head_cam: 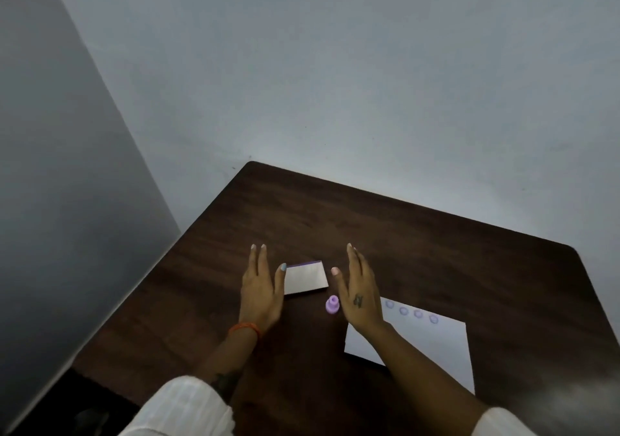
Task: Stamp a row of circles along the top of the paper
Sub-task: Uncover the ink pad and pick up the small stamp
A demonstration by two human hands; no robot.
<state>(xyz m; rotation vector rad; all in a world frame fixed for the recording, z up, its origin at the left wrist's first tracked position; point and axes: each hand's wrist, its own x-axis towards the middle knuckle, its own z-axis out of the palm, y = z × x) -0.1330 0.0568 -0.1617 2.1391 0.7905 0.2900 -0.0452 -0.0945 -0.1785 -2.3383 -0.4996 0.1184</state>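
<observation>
A small purple stamp (332,306) stands upright on the dark wooden table (419,244), with no hand touching it. Behind it lies a closed ink pad (306,278) with a pale lid and purple edge. A white paper (432,348) lies to the right, with several purple circles (411,311) stamped along its top edge. My left hand (260,293) hovers open just left of the ink pad, thumb near its corner. My right hand (359,293) hovers open right of the stamp, and its forearm covers the paper's left part.
The table sits in a corner against grey walls (335,83). Its left edge drops to a dark floor (84,398). An orange band is on my left wrist, and white sleeves show at the bottom.
</observation>
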